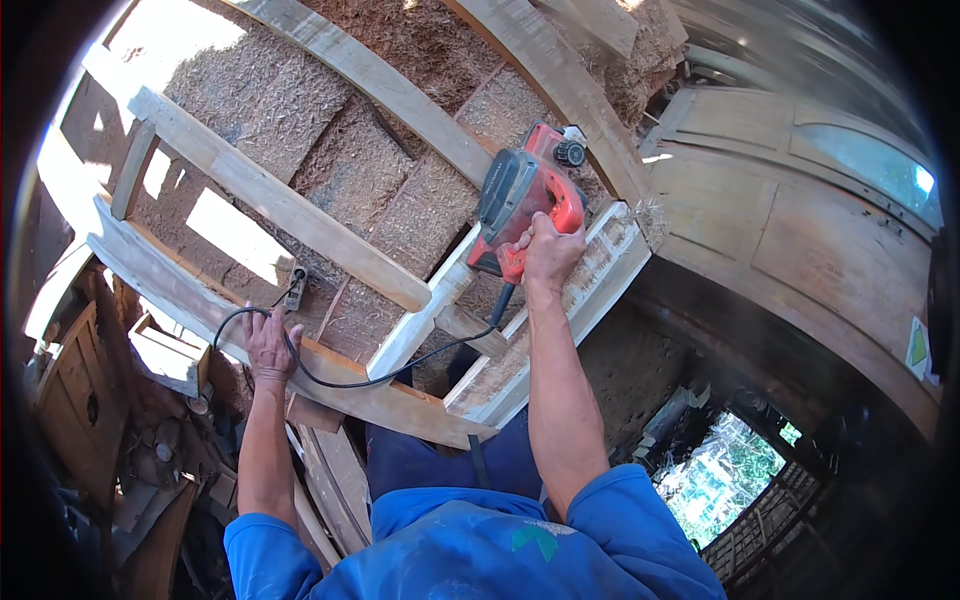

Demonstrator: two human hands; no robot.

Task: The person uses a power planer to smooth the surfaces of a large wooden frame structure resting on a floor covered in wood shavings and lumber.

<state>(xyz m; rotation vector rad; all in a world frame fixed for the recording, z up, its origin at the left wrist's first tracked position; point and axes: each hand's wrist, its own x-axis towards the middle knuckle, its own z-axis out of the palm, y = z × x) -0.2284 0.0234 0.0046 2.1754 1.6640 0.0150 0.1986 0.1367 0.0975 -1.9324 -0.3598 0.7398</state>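
My right hand [549, 252] is closed around the rear handle of a red and dark grey electric planer [522, 190] with a black front knob. The tool is over the wooden frame, near the corner where several pale pieces meet. Out of its handle comes a black cable [345, 384], which loops left past my left hand and up to a small socket block [296, 287]. My left hand [270, 346] lies with fingers spread on the near wooden rail [370, 405], with the cable beside and partly under it. The planer's underside is hidden.
Wood shavings [290, 85] cover the boards beyond the frame. A loose-looking timber [290, 205] crosses the left side. Panelled wooden doors [770, 210] stand at the right. Wooden panels [85, 400] and clutter fill the lower left. A bright opening [720, 475] shows at lower right.
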